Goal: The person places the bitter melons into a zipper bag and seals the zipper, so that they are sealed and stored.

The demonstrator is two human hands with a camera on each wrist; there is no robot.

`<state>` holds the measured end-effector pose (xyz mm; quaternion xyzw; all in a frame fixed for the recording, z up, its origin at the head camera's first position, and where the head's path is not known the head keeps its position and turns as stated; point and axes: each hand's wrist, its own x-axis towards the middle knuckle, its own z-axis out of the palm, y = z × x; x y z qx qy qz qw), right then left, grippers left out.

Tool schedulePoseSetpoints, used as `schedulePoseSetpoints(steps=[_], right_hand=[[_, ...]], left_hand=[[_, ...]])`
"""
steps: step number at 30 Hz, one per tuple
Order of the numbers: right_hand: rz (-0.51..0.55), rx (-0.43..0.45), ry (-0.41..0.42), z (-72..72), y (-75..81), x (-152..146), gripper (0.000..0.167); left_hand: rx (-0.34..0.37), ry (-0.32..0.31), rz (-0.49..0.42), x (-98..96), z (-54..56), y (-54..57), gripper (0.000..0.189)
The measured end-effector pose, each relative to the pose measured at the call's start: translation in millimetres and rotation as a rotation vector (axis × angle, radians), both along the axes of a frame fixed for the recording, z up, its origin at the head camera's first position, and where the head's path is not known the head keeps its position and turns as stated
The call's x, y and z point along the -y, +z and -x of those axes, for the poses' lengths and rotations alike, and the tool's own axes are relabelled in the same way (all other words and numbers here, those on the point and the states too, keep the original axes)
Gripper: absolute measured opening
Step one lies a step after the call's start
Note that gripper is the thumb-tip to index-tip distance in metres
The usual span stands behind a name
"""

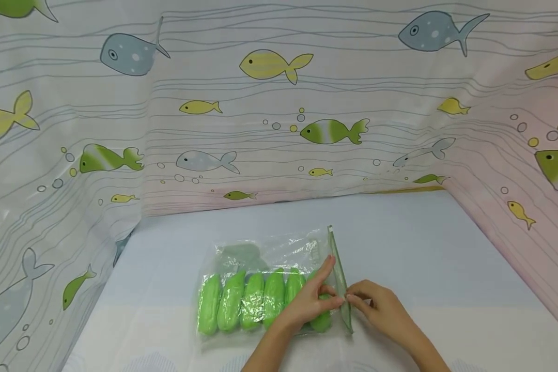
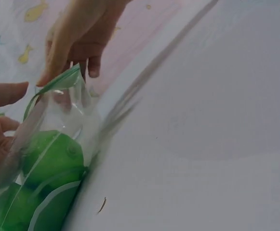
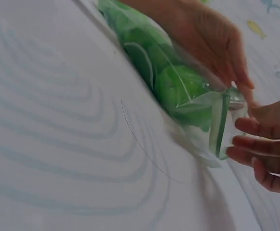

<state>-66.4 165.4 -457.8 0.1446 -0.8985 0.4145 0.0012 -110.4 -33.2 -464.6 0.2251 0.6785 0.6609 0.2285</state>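
A clear zip bag [image 1: 269,248] with a green zip strip [image 1: 338,274] lies on its side on the table. Inside it is a row of several bright green, elongated vegetable-like pieces [image 1: 234,302]. My left hand [image 1: 309,302] reaches across the bag's right end, its index finger stretched up along the strip and its thumb at the strip's middle. From the other side my right hand [image 1: 381,307] pinches the strip between thumb and forefinger. In the right wrist view the bag's mouth end [image 3: 220,122] stands raised between both hands.
A pale cloth covers the table [image 1: 400,243]. Behind and on both sides hang curtains [image 1: 269,98] printed with fish and wavy lines. A thin dark hair-like strand [image 3: 140,142] lies on the cloth near the bag.
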Motion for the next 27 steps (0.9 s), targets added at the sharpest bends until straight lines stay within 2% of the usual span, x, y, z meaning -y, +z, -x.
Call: schedulePoseSetpoints(steps=[3,6,12,14,18,23,27], right_hand=[[-0.068,0.006,-0.085,-12.2,6.4,5.3,0.015],[-0.115,0.027,-0.126,-22.7,7.4,12.4,0.017],[-0.037,0.014,-0.203,-37.1,0.6,19.6,0.02],[-0.034,0.054,-0.239,-39.7,-0.9,19.5,0.019],[-0.058,0.207,-0.281,-41.3,-4.2,17.4,0.012],[-0.022,0.273,-0.249,-40.8,-8.6,15.2,0.006],[0.008,0.287,-0.256,-40.5,-8.3,15.7,0.005]], left_hand=[[-0.009,0.004,0.01,0.3,0.2,0.0,0.083],[-0.016,0.011,0.023,0.5,0.4,-0.1,0.081],[-0.034,0.028,0.021,-1.0,0.2,0.6,0.078],[-0.032,0.033,0.008,-1.3,0.3,0.5,0.077],[0.003,0.022,-0.03,-0.5,0.8,0.7,0.076],[0.051,-0.036,-0.032,2.7,3.4,6.7,0.071],[0.045,-0.13,-0.02,8.8,11.7,16.4,0.066]])
